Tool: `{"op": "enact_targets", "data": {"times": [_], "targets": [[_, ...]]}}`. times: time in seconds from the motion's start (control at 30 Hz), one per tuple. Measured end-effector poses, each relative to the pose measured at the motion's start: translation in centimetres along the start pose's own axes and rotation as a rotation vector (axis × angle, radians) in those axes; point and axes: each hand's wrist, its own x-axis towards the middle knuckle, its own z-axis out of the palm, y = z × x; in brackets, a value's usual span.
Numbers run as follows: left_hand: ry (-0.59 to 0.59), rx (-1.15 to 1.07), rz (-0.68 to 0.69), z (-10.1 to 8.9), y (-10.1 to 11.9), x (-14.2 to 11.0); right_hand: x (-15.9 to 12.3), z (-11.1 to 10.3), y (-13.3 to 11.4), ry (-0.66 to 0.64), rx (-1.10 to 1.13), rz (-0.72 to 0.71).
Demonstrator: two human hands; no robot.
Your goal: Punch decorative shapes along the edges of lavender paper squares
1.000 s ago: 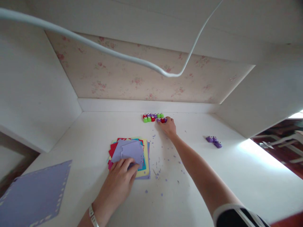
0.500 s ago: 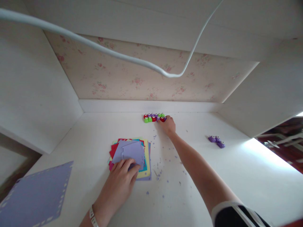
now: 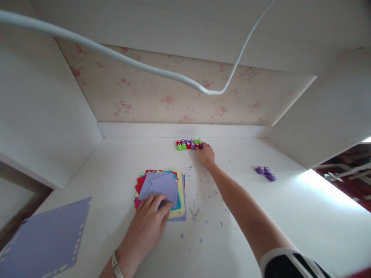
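My left hand [image 3: 150, 218] lies flat with fingers spread on a stack of coloured paper sheets [image 3: 162, 188], lilac pieces on top. My right hand [image 3: 206, 154] reaches to the back of the white desk, its fingertips closed at the right end of a row of small red, green and purple punches [image 3: 189, 144], touching a purple one. What the fingers grip is too small to make out clearly.
Three purple punches [image 3: 266, 173] lie to the right. A large lilac sheet [image 3: 46, 237] with a punched border lies at the near left. Small paper bits [image 3: 199, 208] are scattered mid-desk. A white cable [image 3: 203, 88] hangs overhead. White walls close in both sides.
My right hand has shifted slightly at the end of the punch row, pressing the purple punch in closer to the others. My left hand stays on the stack.
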Motion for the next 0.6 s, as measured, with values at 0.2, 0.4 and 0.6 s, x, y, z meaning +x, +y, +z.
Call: {"op": "enact_targets", "data": {"times": [0.2,0.4,0.6], "targets": [[-0.010,-0.011,-0.016,0.0,-0.1,0.0,0.4,0.0,0.3,-0.008,-0.011,-0.029],[0.018,-0.014,0.005,0.4,-0.4,-0.1,0.1,-1.5,1.6,0.029,-0.032,-0.074],[0.052,0.004,0.032,1.0,-0.9,-0.2,-3.3,-7.0,9.0,0.072,-0.111,-0.087]]}}
